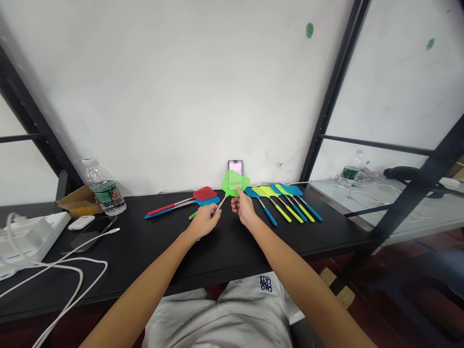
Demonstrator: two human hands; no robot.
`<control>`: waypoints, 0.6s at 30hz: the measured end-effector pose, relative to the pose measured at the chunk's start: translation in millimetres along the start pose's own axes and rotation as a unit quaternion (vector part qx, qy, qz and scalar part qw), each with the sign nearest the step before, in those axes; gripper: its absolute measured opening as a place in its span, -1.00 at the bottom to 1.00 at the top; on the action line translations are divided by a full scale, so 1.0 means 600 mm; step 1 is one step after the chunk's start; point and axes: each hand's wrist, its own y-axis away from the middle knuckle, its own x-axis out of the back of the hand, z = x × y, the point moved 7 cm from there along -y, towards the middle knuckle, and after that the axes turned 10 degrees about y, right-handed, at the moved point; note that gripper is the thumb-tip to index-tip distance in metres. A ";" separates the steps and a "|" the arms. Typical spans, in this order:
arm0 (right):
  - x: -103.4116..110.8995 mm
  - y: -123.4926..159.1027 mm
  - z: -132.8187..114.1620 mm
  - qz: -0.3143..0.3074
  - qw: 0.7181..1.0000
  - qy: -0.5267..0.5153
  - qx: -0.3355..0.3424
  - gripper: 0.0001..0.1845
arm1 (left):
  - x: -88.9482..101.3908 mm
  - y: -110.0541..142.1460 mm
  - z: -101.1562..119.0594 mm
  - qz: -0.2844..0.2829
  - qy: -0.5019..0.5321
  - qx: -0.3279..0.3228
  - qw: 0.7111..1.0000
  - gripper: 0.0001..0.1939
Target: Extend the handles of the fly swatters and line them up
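One green swatter (232, 182) is up over the black counter (145, 246), its mesh head in front of a small bright-screened device (235, 167) at the wall. The left hand (203, 222) is closed around the metal shaft; the right hand (245, 208) has its fingers bent near the base of the head and seems to touch its edge, though whether it truly pinches it I cannot tell.

Beside the left hand lie a red swatter (205, 194) and, partly beneath it, a blue swatter (214, 199). A bit of green grip (193, 215) shows there too; its owner is unclear. Six blue and yellow swatters (284, 195) fan out on the other side, heads overlapping.

The likeliest trouble is crowding. Swung sideways, the green head could catch the nearest blue one and skew the row; pushed forward, it could knock the device. A low left wrist might nudge the red and blue pair. If the right fingers are only resting there, the head could twist about the shaft.
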 end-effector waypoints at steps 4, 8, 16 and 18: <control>0.009 -0.002 -0.010 0.022 0.999 -0.011 0.027 -0.65 | -0.005 0.003 -0.001 -0.018 0.030 0.008 0.999 -0.65; -0.002 0.001 -0.003 -0.014 0.999 0.027 0.023 -0.68 | -0.003 0.004 -0.001 -0.011 0.080 0.026 0.996 -0.63; -0.038 0.020 0.011 -0.149 0.980 0.127 0.034 -0.67 | -0.004 0.001 -0.012 -0.013 0.127 0.059 0.990 -0.65; -0.041 0.022 0.014 -0.162 0.977 0.139 0.028 -0.67 | -0.007 0.001 -0.016 -0.017 0.138 0.070 0.988 -0.66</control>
